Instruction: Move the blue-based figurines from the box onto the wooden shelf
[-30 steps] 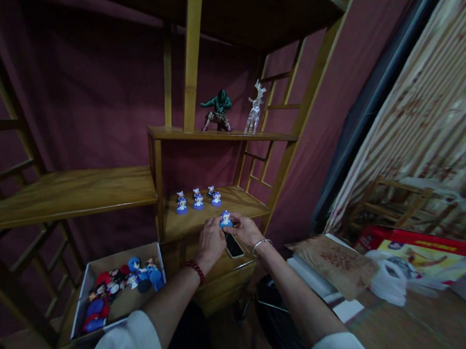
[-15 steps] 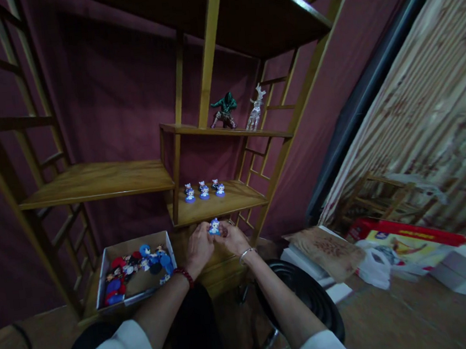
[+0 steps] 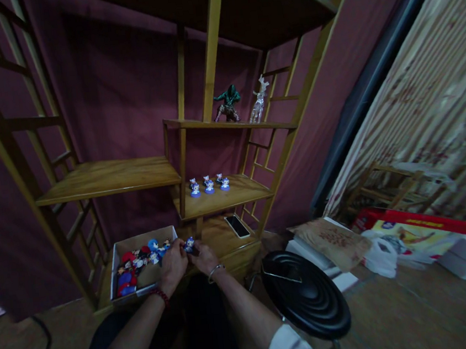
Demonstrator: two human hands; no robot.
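Between my hands is a small blue-and-white figurine point(image 3: 189, 244), just right of the open box point(image 3: 114, 270). My left hand point(image 3: 173, 267) pinches its left side, beside the box's right edge. On its other side, my right hand point(image 3: 204, 259) has its fingers closed on the same figurine. Red, blue and white figurines point(image 3: 132, 265) lie jumbled in the box. Several small figurines point(image 3: 209, 187) stand in two rows on the small middle shelf point(image 3: 235, 195), blue-based ones in front and darker ones behind.
A phone point(image 3: 237, 226) lies on the lower shelf point(image 3: 217, 240). Above stand a green-hooded figure point(image 3: 229, 104) and a clear deer figurine point(image 3: 259, 102). A black round stool point(image 3: 306, 294) is at my right, near cardboard point(image 3: 334, 241) and a white bag point(image 3: 381, 258).
Both hands have moved left and slightly down with the figurine, closer to the box. The phone on the lower shelf now shows. The view has shifted a little.
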